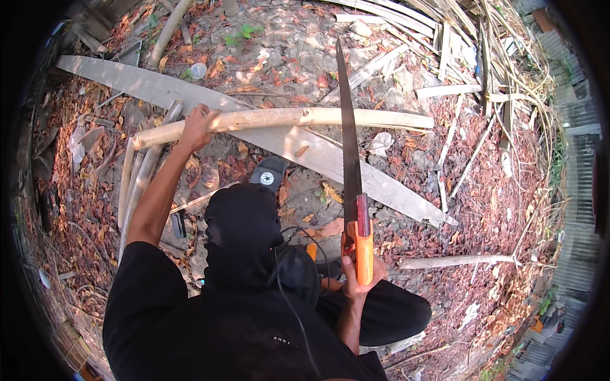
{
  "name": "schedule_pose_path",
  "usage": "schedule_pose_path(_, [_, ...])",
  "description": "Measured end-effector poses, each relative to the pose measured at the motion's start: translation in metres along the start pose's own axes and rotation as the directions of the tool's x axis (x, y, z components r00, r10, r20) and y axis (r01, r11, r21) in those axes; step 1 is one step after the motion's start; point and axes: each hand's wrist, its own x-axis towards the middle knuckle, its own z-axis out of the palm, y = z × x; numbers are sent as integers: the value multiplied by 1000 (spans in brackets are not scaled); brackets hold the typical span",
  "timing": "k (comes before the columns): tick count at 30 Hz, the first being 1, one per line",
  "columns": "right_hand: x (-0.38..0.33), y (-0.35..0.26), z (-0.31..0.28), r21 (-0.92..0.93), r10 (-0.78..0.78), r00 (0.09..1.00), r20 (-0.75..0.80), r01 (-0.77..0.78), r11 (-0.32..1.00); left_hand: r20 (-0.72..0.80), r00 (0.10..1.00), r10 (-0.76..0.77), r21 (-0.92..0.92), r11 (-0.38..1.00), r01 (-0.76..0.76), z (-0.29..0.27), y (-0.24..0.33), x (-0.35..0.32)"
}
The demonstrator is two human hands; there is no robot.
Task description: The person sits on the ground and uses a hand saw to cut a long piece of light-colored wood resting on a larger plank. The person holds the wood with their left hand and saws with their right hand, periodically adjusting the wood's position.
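Left hand (198, 124): fingers curled over the top of a pale pole (286, 118), gripping it near its left end and pressing down. The pole lies almost level across the scene, far from the body, its right end reaching past the saw blade. It rests across a long grey plank (190, 95) that runs from far left down toward near right.

Right hand (359, 274): fingers wrapped tight round the orange handle of a handsaw (351, 171) — held close to the body, at near centre. The blade points away and crosses the pole from above, right of its middle. Whether the teeth are touching the wood or hanging just over it cannot be told from this angle.

Step in hand, as I judge it: the pole is pinned and the blade lined up on a cut — the sawing itself looks about to start or just begun (no visible kerf or sawdust). The next move would call for firm downward pressure from the left hand so the pole does not roll on the plank, and a short, light first stroke to seat the teeth.

Around: dry red-brown leaves over bare ground, a dark sandal (269, 173) just beyond the knee, split cane strips (136, 181) at left, more loose sticks (455, 260) at right.
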Motion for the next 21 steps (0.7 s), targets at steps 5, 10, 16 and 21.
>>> schedule_pose_path(5, [-2, 7, 2, 48, 84, 996, -8, -84, 995, -24, 996, 90, -37, 995, -91, -4, 26, 9])
schedule_pose_path(10, [-8, 12, -2, 5, 139, 989, 53, -140, 990, 59, 982, 179, 28, 983, -181, 3, 81, 28])
schedule_pose_path(16, [-8, 12, -7, 12, 219, 969, 110, -222, 975, 52, 939, 340, -34, 940, -339, 38, 114, 58])
schedule_pose_path(21, [-2, 10, -11, 5, 226, 966, 126, -229, 974, 61, 886, 460, -27, 888, -459, 46, 108, 78])
